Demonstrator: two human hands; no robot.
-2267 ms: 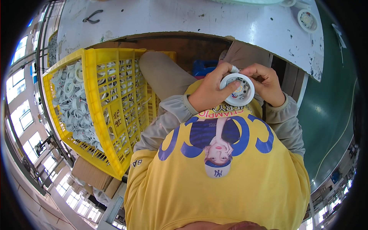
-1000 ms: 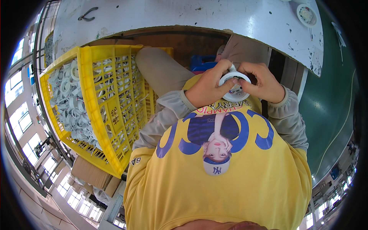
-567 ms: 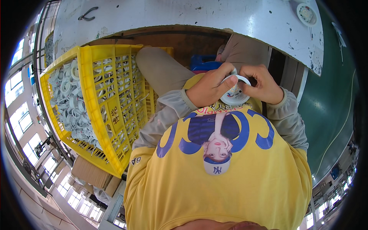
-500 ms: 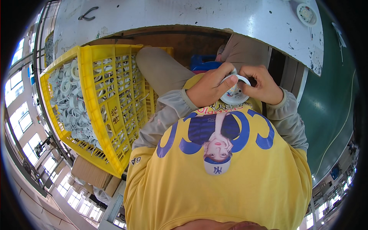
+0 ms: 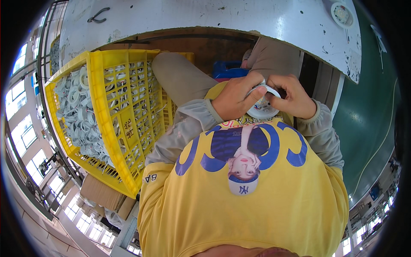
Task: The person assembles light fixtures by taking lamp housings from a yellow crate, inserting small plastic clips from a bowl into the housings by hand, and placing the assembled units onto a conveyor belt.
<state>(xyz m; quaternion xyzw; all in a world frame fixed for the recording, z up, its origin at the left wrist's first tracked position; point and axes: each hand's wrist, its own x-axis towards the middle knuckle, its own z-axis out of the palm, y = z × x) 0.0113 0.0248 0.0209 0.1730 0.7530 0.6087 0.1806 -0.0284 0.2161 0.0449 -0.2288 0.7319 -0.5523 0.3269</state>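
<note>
In front of my chest, both hands hold a white round lamp housing (image 5: 264, 113) with small parts inside its rim. My left hand (image 5: 237, 97) grips its left side, with the thumb across the rim and the fingers curled behind. My right hand (image 5: 294, 96) is closed at its right side, thumb and forefinger pinched at the inner edge. What lies between those fingertips is too small to make out. The housing is tilted, and its far side is partly hidden by my fingers.
A yellow plastic crate (image 5: 96, 81) full of white ring-shaped parts stands tilted at my left. Ahead is a worn white table (image 5: 184, 15) carrying dark pliers (image 5: 98, 16) and another round housing (image 5: 342, 15). A green surface (image 5: 364, 115) lies to the right.
The housing and both hands have shifted very slightly to the right, and the housing's tilt has changed a little. Both hands keep their hold.
</note>
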